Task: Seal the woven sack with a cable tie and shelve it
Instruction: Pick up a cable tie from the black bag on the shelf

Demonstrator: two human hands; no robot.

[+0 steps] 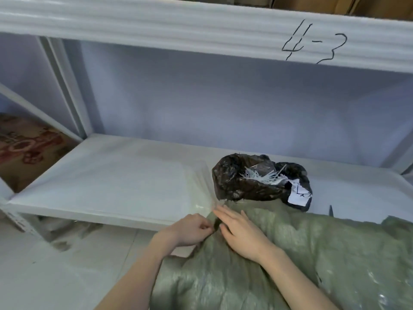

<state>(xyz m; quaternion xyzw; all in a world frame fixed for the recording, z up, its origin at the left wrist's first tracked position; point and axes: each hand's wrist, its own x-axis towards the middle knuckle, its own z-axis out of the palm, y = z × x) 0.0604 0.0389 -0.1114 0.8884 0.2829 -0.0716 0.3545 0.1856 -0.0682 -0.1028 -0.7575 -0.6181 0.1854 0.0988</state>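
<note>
A large green woven sack [312,260] fills the lower right, its gathered mouth leaning on the front edge of the white shelf [116,180]. My left hand [190,230] pinches the sack's mouth with closed fingers. My right hand [241,233] lies on the sack just right of the mouth, fingers stretched along the fabric. A black plastic bag [241,186] on the shelf behind the sack lies open, with several white cable ties [261,175] inside. I cannot make out a cable tie in either hand.
The shelf beam [201,25] above is marked "4-3". A white paper slip [299,193] lies on the black bag. A cardboard box [24,148] with red print stands at the left. A pale tiled floor [67,276] lies below the shelf.
</note>
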